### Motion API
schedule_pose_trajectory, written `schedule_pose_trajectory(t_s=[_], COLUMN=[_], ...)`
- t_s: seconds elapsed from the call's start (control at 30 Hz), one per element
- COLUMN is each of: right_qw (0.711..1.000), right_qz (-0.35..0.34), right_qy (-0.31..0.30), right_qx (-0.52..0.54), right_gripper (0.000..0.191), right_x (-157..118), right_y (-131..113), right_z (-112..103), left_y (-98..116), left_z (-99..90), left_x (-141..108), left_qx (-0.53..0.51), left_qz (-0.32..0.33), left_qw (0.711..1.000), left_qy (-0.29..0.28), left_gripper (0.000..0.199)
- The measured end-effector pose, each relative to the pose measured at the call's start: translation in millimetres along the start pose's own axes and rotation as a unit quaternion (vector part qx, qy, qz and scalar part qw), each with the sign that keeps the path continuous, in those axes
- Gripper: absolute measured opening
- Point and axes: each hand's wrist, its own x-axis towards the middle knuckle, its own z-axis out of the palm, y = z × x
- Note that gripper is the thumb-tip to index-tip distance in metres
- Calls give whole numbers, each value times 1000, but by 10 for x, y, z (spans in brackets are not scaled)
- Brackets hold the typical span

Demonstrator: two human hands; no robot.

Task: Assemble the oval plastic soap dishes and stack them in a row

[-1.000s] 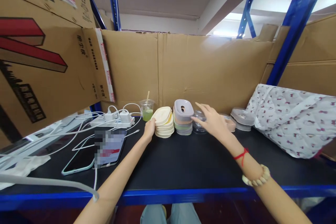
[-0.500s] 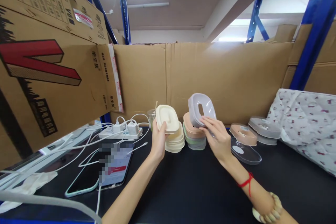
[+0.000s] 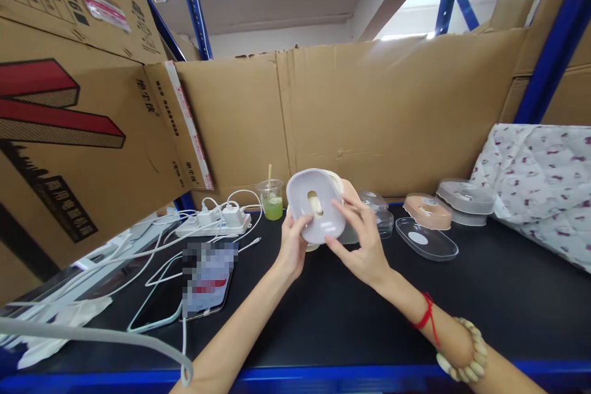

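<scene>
Lilac lid [image 3: 316, 206] held up in both hands, just above the black shelf top [image 3: 323, 308].

It is a small oval plastic piece with a hole in the middle, and a cream-colored piece [image 3: 335, 177] peeks out right behind it, touching it. The left hand [image 3: 292, 246] pinches its left edge and the right hand [image 3: 362, 243] grips its lower right edge, thumb on the front. It looks light, stiff and smooth, so it may slip; holding the rim on two sides, like now, seems the safest way. It is thin plastic and could crack if squeezed hard. Left of the lid stand a cup of green drink [image 3: 272, 199] and a power strip [image 3: 213, 221]; a phone [image 3: 205, 277] lies nearer, below and left. Right of the lid lie a clear tray [image 3: 426, 239], a pink lid [image 3: 427, 211] and a grey lid [image 3: 466, 197], well apart from the hands.
</scene>
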Motion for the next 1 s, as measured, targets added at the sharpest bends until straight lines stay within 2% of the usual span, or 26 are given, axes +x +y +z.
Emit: schedule_pose_trajectory(t_s=[0.07, 0.13, 0.23, 0.37, 0.5, 0.57, 0.63, 0.77, 0.8, 0.83, 0.9, 0.93, 1.0], right_qw=[991, 966, 927, 903, 908, 913, 923, 960, 967, 966, 938, 914, 838], right_qz=[92, 181, 276, 284, 281, 284, 273, 207, 208, 242, 322, 325, 335], right_qy=[39, 67, 88, 43, 21, 8, 6, -53, -56, -56, -88, -152, -295], right_qx=[83, 169, 240, 320, 311, 292, 272, 183, 134, 78, -94, -191, -313], right_gripper=[57, 71, 78, 56, 40, 40, 40, 39, 39, 44, 46, 47, 48], right_x=[9, 27, 75, 130, 71, 23, 9, 139, 179, 206, 196, 157, 36], right_y=[9, 28, 56, 52, 12, -6, 1, 207, 304, 410, 617, 699, 790], right_z=[0, -9, -56, -140, -119, -82, -76, -285, -383, -491, -706, -799, -936], left_y=[-10, -29, -65, -73, -34, -19, -11, 1, 3, 2, -6, -11, -22], left_z=[-10, -19, -36, -51, -55, -56, -58, -62, -67, -72, -81, -80, -66], left_x=[-1, -7, -22, -23, 7, 23, 30, 36, 42, 52, 77, 89, 98], left_qx=[38, 74, 111, 174, 189, 203, 239, 271, 251, 223, 161, 137, 107], left_qz=[41, 79, 109, 163, 218, 217, 189, 133, 128, 121, 98, 82, 47], left_qw=[998, 993, 982, 961, 947, 945, 943, 946, 954, 964, 982, 987, 993], left_qy=[-6, -39, -108, -140, -142, -140, -137, -118, -99, -72, -9, 13, 30], left_gripper=[44, 41, 35, 25, 24, 23, 23, 29, 30, 29, 29, 29, 30])
